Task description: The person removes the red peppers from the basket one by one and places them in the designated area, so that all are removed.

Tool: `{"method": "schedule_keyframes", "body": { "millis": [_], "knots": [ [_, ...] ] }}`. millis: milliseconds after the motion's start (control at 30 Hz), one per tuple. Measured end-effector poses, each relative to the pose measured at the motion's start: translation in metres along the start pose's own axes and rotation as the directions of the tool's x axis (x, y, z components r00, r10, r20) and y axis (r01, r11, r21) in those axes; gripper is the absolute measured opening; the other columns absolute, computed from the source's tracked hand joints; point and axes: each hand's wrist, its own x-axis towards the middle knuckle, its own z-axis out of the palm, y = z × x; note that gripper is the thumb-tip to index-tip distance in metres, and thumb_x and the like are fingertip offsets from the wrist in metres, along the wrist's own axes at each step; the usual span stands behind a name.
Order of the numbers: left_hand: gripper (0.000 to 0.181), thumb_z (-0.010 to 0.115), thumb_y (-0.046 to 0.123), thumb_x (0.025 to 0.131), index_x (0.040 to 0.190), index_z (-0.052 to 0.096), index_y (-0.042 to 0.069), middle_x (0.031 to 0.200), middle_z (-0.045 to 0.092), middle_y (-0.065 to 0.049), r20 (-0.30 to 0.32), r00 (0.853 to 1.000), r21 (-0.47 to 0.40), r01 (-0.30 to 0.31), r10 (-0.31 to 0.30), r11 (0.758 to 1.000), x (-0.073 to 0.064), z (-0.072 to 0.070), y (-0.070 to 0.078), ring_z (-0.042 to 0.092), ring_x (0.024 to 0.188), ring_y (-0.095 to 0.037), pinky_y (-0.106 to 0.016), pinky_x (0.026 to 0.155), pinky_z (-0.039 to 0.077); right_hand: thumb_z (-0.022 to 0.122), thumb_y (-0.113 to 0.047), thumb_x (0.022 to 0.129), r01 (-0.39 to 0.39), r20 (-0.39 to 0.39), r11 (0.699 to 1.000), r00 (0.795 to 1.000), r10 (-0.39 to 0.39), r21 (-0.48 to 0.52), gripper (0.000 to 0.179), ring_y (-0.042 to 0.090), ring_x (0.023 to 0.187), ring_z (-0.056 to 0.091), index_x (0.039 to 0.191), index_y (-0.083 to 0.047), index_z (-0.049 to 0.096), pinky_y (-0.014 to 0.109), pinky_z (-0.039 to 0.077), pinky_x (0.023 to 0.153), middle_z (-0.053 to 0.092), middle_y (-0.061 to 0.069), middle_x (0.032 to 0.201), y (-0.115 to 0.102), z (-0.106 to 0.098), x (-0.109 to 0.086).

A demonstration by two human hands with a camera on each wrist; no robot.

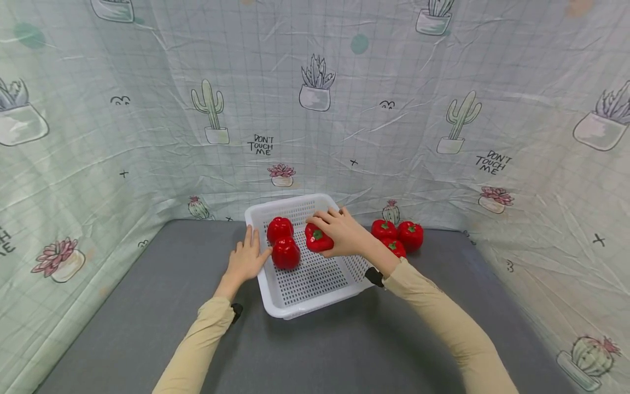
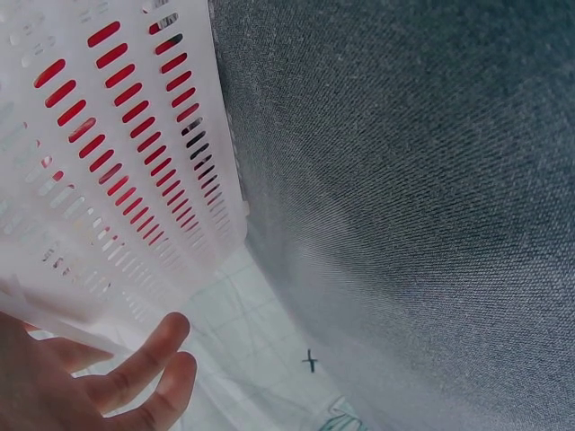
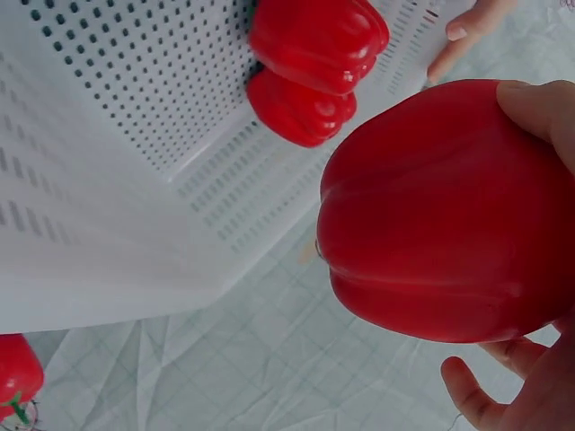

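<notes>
At the left, the left hand [image 1: 244,260] rests at the rim of the white basket [image 1: 315,276], fingers extended and loose, thumb over the inner edge. Light pressure there should be enough to steady it on the table [image 1: 315,350].

Just inside that wall sit two peppers, the far one [image 1: 280,230] and the near one [image 1: 286,253], touching each other. Right of them, the right hand [image 1: 346,235] grips the held pepper [image 1: 320,243] over the basket, thumb and fingers round its sides, stem toward the near side. It seems best lowered beside the pair and released only once the floor bears it, since smooth, round sides may roll.

Farther right, outside the basket, three peppers [image 1: 410,236] cluster; the right forearm should stay clear of them.
</notes>
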Motion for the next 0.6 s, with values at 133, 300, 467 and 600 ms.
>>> {"method": "schedule_keyframes", "body": {
  "millis": [133,300,467,600],
  "knots": [
    [0.074,0.038,0.043,0.089,0.14,0.015,-0.005,0.148,0.007,-0.023,0.01,1.0,0.0,0.006,-0.005,1.0,0.0,0.0,0.0,0.035,0.117,-0.049,-0.065,0.09,0.031,0.079,-0.037,0.059,0.009,-0.023,1.0,1.0,-0.009,-0.001,0.078,0.021,0.109,0.043,0.126,-0.019,0.044,0.046,0.04,0.087,0.05,0.002,0.122,0.002,0.002,-0.008],
    [0.074,0.039,0.043,0.089,0.14,0.014,-0.005,0.148,0.007,-0.023,0.017,1.0,0.003,0.017,-0.017,1.0,0.001,0.001,0.0,0.035,0.116,-0.049,-0.064,0.09,0.031,0.078,-0.038,0.06,0.008,-0.043,1.0,0.999,-0.008,-0.007,0.077,0.02,0.108,0.043,0.125,-0.019,0.044,0.049,0.04,0.088,0.051,0.002,0.121,0.004,0.003,-0.016],
    [0.074,0.04,0.042,0.088,0.14,0.015,-0.005,0.148,0.007,-0.024,0.009,1.0,0.007,0.012,-0.012,1.0,0.001,0.0,0.0,0.037,0.115,-0.049,-0.064,0.089,0.033,0.079,-0.037,0.058,0.017,-0.075,1.0,0.997,-0.017,0.0,0.077,0.021,0.109,0.043,0.125,-0.018,0.045,0.043,0.041,0.084,0.05,0.002,0.121,0.003,0.004,-0.023],
    [0.074,0.039,0.042,0.088,0.14,0.016,-0.005,0.148,0.008,-0.024,-0.003,1.0,0.01,0.003,-0.003,1.0,0.0,0.0,0.0,0.037,0.115,-0.049,-0.064,0.088,0.033,0.08,-0.036,0.056,0.008,-0.097,1.0,0.995,-0.006,0.017,0.079,0.021,0.11,0.043,0.124,-0.019,0.044,0.044,0.041,0.086,0.05,0.002,0.122,0.001,0.005,-0.028]
  ]
}}
